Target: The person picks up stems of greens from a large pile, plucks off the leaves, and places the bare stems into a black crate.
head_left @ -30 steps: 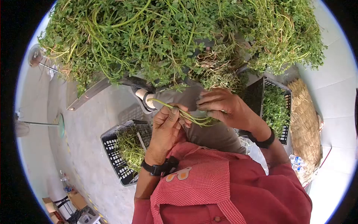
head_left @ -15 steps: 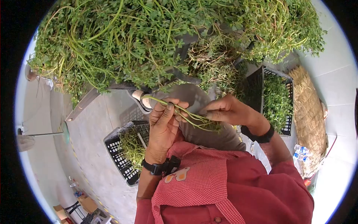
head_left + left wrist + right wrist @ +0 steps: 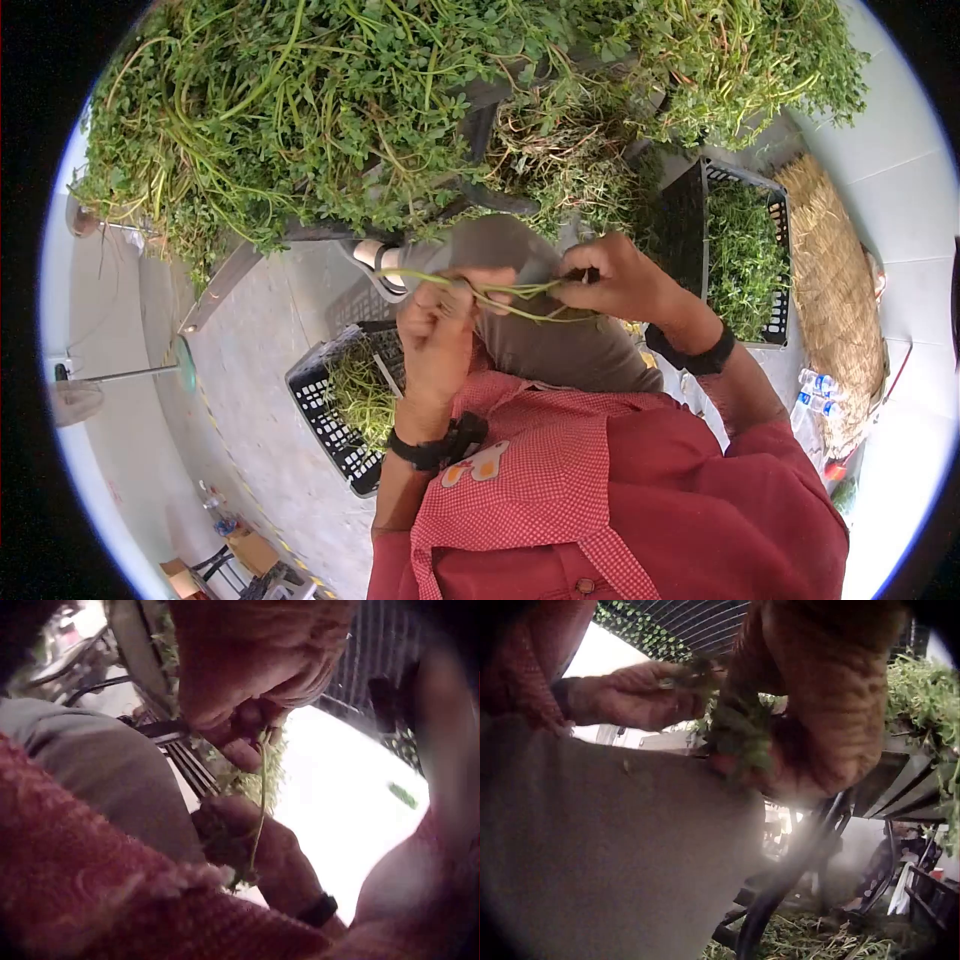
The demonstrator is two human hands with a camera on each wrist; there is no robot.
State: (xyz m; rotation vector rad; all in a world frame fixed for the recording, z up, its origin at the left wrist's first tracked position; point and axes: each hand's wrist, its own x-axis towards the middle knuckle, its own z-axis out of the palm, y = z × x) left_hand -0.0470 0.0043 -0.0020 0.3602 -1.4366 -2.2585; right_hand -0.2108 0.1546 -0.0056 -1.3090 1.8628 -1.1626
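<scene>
Stems (image 3: 531, 316), frame centre | left hand (image 3: 437, 335) pinches left part, right hand (image 3: 622, 287) right part | seem light, bendy, fragile; take gently near middle

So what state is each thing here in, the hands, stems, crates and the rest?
Left hand: curled round the stems
Right hand: pinching the stems' other end
Green stems: loose few, held between both hands
Table: heaped with leafy greens
Left crate: open-topped, holding stems
Right crate: open-topped, holding leafy greens
Water bottles: full or empty, unclear
</scene>
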